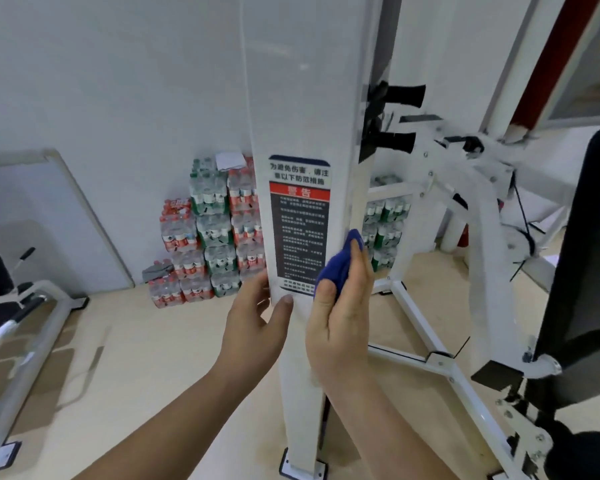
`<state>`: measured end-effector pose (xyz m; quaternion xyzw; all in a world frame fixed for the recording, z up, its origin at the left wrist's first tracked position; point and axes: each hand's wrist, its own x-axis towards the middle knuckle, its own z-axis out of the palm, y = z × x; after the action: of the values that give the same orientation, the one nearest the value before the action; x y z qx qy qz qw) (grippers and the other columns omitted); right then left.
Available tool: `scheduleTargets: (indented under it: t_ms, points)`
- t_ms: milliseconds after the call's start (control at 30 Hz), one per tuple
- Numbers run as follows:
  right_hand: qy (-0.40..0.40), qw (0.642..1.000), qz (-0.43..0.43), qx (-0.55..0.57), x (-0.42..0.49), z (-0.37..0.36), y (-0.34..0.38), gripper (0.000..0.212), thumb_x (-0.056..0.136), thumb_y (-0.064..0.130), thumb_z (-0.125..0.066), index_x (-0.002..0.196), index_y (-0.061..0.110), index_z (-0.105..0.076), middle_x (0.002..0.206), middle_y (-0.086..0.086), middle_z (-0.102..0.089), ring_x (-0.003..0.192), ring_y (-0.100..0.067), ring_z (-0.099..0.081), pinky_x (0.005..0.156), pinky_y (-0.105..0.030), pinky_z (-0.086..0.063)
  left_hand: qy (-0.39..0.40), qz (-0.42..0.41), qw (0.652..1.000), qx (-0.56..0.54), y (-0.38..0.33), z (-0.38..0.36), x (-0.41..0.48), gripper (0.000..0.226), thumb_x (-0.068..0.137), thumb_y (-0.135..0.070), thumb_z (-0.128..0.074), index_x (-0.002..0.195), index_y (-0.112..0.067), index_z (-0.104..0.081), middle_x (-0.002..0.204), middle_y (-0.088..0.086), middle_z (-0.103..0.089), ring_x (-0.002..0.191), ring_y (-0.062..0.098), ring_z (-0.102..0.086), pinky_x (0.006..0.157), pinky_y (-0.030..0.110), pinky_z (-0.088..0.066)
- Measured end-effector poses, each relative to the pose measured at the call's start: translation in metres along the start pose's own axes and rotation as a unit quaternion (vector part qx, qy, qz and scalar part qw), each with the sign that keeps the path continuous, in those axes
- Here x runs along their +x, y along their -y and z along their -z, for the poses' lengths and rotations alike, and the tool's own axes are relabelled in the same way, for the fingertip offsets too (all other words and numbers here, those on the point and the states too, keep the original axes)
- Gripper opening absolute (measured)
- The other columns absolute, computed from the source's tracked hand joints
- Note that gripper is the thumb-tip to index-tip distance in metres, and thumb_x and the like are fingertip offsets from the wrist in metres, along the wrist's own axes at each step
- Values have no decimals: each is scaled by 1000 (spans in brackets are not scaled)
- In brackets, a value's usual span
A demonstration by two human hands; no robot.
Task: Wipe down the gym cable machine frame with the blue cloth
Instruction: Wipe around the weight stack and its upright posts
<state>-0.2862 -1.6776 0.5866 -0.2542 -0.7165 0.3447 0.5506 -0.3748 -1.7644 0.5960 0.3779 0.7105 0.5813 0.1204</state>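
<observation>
The white upright of the cable machine frame [302,98] stands right in front of me, with a dark warning label [298,226] stuck on its face. My right hand [340,317] holds the bunched blue cloth [340,265] against the column's right edge, beside the label. My left hand [257,323] is wrapped round the column's left edge just below the label, thumb on the front face.
Stacked packs of bottled water [208,233] stand against the wall behind the column. White frame legs [426,327] and a black padded seat back [582,254] are to the right. Another machine's base [25,323] and a leaning white board [49,223] are at the left.
</observation>
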Motion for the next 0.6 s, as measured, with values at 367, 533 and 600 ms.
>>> scheduleTargets:
  t_ms: [367, 533, 600]
  points:
    - [13, 997, 73, -8, 86, 27, 84, 58, 109, 36, -26, 162, 13, -22, 166, -3, -26, 155, -18, -22, 122, -46, -32, -20, -89, 996, -2, -90, 32, 46, 43, 95, -20, -65, 130, -43, -55, 123, -22, -63, 113, -2, -60, 88, 16, -50]
    - [-35, 984, 167, -55, 108, 20, 89, 57, 108, 29, -33, 159, 5, -23, 165, -13, -27, 154, -25, -26, 117, -49, -40, -37, -105, 993, -26, -102, 37, 50, 50, 91, -19, -69, 129, -48, -54, 123, -25, -63, 114, -3, -60, 87, 19, -50]
    - [-22, 988, 147, -39, 91, 17, 72, 58, 108, 33, -33, 160, 11, -21, 164, -9, -28, 151, -25, -32, 112, -50, -44, -50, -125, 991, -6, -103, 42, 54, 54, 90, -19, -73, 128, -51, -52, 123, -26, -63, 115, 0, -60, 92, 23, -51]
